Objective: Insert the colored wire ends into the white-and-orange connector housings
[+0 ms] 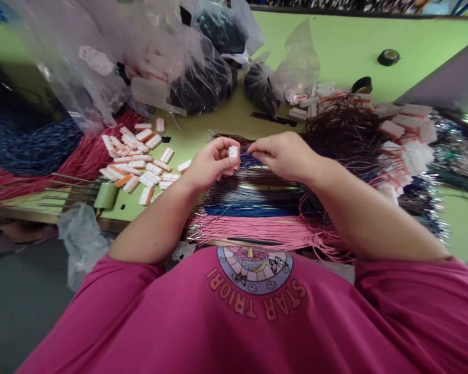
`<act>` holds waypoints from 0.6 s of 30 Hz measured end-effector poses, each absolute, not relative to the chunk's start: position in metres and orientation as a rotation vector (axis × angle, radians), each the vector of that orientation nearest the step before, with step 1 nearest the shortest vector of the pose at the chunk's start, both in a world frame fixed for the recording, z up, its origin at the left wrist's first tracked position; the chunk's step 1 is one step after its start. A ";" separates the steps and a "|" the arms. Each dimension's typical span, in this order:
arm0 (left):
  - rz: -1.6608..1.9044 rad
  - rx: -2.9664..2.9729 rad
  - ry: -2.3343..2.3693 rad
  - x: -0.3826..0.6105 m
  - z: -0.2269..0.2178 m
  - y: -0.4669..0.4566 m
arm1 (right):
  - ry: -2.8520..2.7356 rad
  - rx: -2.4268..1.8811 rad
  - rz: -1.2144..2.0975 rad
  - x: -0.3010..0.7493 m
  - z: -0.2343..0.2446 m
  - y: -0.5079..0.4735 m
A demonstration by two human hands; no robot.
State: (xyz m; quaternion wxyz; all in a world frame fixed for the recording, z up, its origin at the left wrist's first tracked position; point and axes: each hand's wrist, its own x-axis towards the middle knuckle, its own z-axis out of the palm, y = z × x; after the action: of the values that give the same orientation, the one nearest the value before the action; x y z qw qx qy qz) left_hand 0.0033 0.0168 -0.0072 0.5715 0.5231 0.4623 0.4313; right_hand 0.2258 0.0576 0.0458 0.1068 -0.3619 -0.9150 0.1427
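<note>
My left hand (210, 163) is closed on a small white connector with orange trim (233, 154), held upright over the wire bundles. Just to its right, my right hand (283, 155) is pinched shut, its fingertips close to the connector; what it pinches is too thin to make out, probably a wire. Beneath both hands lie bundles of cut wires (253, 208) in brown, blue and pink, spread across the green table (347, 49).
A pile of white-and-orange connectors (138, 158) lies left of my hands. Finished wired connectors (401, 140) heap at the right. Plastic bags of parts (171, 67) stand at the back. Two tape rolls (388, 56) sit far right. Red wires (81, 161) lie at the left.
</note>
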 end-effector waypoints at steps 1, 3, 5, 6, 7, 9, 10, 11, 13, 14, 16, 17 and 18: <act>1.021 1.230 1.101 0.001 -0.007 0.018 | -2.726 -1.079 0.297 0.230 0.054 0.054; 1.056 1.233 1.128 -0.004 -0.008 0.019 | -2.826 -1.095 0.107 0.235 0.064 0.041; 1.084 1.241 1.135 -0.006 -0.009 0.021 | -3.024 -1.064 0.116 0.236 0.060 0.023; 1.088 1.245 1.135 -0.006 -0.010 0.022 | -3.126 -1.045 0.179 0.236 0.052 0.015; 1.089 1.247 1.137 -0.005 -0.010 0.022 | -3.205 -1.032 0.252 0.234 0.043 0.007; 1.091 1.244 1.147 -0.003 -0.011 0.022 | -3.239 -1.058 0.311 0.232 0.021 -0.004; 1.096 1.242 1.156 -0.002 -0.011 0.022 | -3.215 -1.085 0.314 0.231 0.012 -0.007; 1.102 1.242 1.165 -0.001 -0.010 0.023 | -3.181 -1.111 0.315 0.231 0.006 -0.008; 1.106 1.249 1.176 -0.001 -0.010 0.023 | -3.106 -1.160 0.338 0.232 0.001 -0.008; 1.100 1.253 1.176 -0.001 -0.009 0.023 | -3.065 -1.192 0.355 0.233 0.002 -0.007; 1.085 1.257 1.165 -0.002 -0.009 0.023 | -2.981 -1.244 0.400 0.237 0.010 -0.005; 1.081 1.257 1.155 -0.003 -0.008 0.023 | -2.938 -1.270 0.435 0.239 0.014 -0.004; 1.082 1.256 1.145 -0.003 -0.008 0.023 | -2.894 -1.301 0.479 0.242 0.018 -0.003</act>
State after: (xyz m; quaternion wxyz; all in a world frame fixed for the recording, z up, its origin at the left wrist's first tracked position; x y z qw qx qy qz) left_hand -0.0034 0.0234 -0.0083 0.5341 0.5271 0.4805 0.4539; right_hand 0.2419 -0.0029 0.0179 -0.0337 -0.4051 -0.9014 0.1491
